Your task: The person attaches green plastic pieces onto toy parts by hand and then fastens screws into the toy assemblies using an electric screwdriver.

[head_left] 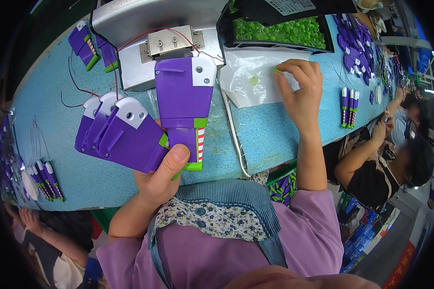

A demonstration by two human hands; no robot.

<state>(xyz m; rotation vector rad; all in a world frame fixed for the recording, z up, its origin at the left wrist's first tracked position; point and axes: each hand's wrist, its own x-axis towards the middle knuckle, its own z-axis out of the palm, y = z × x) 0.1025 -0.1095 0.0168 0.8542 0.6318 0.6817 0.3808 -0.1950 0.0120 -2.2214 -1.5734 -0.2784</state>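
Blue table bears machine and tray; left hand clamps purple casings, right hand pinches green piece.

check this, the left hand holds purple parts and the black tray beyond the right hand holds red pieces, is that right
Not quite: the head view shows green pieces, not red ones, in the black tray beyond the right hand. The left hand does hold purple parts.

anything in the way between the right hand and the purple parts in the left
Nothing visible blocks the space between the right hand and the purple parts in the left hand. Only the white cable and part of the plastic sheet lie between them, low on the table.
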